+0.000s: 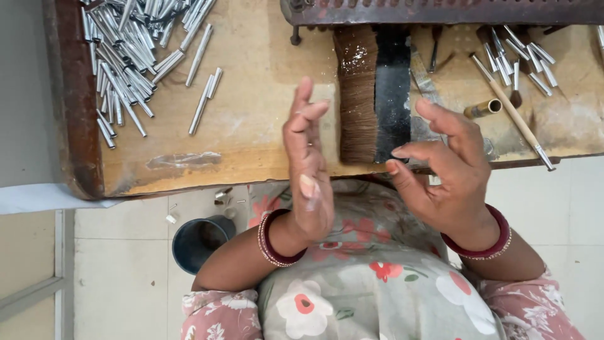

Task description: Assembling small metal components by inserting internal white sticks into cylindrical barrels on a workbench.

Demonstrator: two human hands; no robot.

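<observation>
My left hand (307, 165) is raised on edge over the front of the wooden workbench (251, 94), fingers straight and together, holding nothing. My right hand (448, 170) hovers just to the right, fingers loosely curled and apart, palm toward the left hand, also holding nothing. Between and behind them lies a wide bundle of brown and black bristles (372, 94). Both wrists wear dark red bangles.
A heap of silver metal tubes (129, 50) fills the bench's left; two lie loose (204, 101). More tubes (519, 60), a brass ferrule (483, 109) and a thin brush (513, 113) lie right. A rusty metal bar (440, 11) crosses the top. A dark cup (201, 240) stands on the tiled floor.
</observation>
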